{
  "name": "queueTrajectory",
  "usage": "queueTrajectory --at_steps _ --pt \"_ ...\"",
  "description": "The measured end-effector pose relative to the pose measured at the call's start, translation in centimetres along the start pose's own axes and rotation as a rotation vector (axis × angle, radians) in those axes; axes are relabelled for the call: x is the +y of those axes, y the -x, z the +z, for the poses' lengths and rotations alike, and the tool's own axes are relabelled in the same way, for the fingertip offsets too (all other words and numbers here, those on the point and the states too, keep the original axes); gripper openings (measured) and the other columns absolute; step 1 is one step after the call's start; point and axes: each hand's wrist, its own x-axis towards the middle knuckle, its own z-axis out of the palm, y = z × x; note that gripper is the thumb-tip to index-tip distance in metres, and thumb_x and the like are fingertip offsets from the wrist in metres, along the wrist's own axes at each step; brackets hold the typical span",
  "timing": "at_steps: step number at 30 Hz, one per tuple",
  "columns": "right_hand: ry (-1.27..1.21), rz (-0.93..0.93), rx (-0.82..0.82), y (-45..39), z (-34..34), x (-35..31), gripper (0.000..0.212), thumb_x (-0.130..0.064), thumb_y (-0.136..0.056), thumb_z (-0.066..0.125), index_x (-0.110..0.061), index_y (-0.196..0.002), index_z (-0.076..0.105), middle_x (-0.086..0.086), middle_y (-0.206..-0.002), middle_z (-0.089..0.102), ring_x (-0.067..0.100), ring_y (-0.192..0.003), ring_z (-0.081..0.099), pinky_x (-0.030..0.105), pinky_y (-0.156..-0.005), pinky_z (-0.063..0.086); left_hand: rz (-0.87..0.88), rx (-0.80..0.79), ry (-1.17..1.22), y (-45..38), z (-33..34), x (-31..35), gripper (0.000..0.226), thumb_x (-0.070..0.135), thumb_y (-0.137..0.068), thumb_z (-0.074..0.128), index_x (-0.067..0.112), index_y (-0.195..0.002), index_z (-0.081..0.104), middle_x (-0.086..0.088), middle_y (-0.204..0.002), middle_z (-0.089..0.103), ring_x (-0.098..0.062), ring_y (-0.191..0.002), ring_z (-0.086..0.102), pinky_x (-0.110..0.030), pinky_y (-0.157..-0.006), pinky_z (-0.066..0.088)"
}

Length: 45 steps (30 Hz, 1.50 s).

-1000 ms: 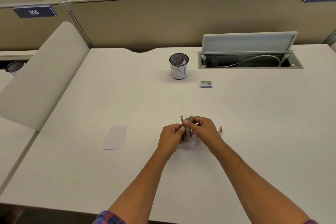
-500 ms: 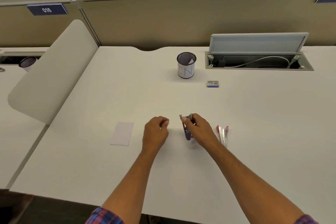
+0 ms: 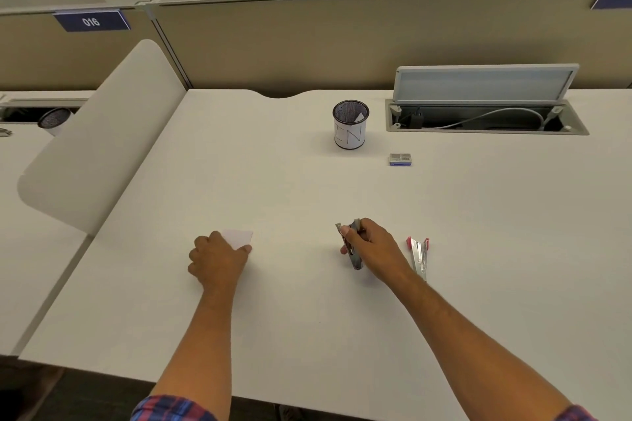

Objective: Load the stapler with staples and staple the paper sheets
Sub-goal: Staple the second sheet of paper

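Observation:
On the white desk my right hand [image 3: 374, 248] grips a small grey stapler [image 3: 353, 255], whose jaws point away from me, just above the desktop. My left hand [image 3: 217, 260] lies over the white paper sheets [image 3: 239, 236] to the left. Its fingers are curled, its thumb sits at the sheets' near right corner, and most of the paper is hidden under it. A red and silver stapler [image 3: 419, 256] lies flat just right of my right hand. A small blue box of staples [image 3: 400, 159] sits farther back.
A mesh pen cup [image 3: 351, 125] with a white label stands at the back centre. An open cable tray [image 3: 485, 120] with its lid up is set into the desk at the back right. A curved white divider panel [image 3: 99, 147] bounds the left side.
My left hand has let go of the grey stapler and moved left onto the paper sheets. My right hand keeps the stapler in nearly the same spot.

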Motion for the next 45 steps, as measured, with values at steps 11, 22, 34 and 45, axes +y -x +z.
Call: queueTrajectory --at_steps 11,22,34,45 --pt "-0.022 0.018 -0.021 -0.4 0.0 0.2 0.037 -0.056 -0.096 0.060 -0.020 -0.088 0.056 -0.005 -0.072 0.076 0.009 -0.071 0.072 0.034 -0.060 0.053 -0.024 -0.031 0.070 -1.7 -0.1 0.2 0.063 0.040 -0.074 0.085 0.013 -0.124 0.056 -0.015 -0.118 0.066 -0.042 -0.117 0.055 -0.042 -0.096 0.039" --pt "-0.165 0.006 -0.084 -0.4 0.5 -0.7 0.039 -0.055 -0.088 0.072 -0.021 -0.097 0.056 -0.003 -0.068 0.063 0.013 -0.059 0.059 0.028 -0.059 0.050 0.284 -0.154 0.641 1.3 1.1 3.6 0.028 0.024 -0.081 0.084 0.017 -0.100 0.065 -0.003 -0.095 0.069 -0.022 -0.085 0.066 -0.028 -0.066 0.048" --pt "-0.330 0.031 -0.006 -0.9 -1.3 -1.5 0.050 -0.038 -0.074 0.091 0.003 -0.095 0.071 0.011 -0.067 0.057 0.014 -0.042 0.040 0.022 -0.043 0.034 0.362 -0.515 0.981 7.7 4.0 9.4 0.048 0.054 -0.066 0.086 0.027 -0.103 0.073 0.007 -0.097 0.077 -0.009 -0.089 0.071 -0.026 -0.073 0.057" --pt "-0.356 0.071 0.047 -0.9 -3.2 -1.6 0.025 -0.021 -0.077 0.089 -0.008 -0.087 0.070 -0.001 -0.062 0.057 0.012 -0.046 0.044 0.023 -0.041 0.036 0.366 -0.591 0.987 8.8 3.8 11.2 0.060 0.036 -0.062 0.092 0.021 -0.115 0.067 -0.006 -0.110 0.074 -0.026 -0.099 0.071 -0.040 -0.081 0.063"
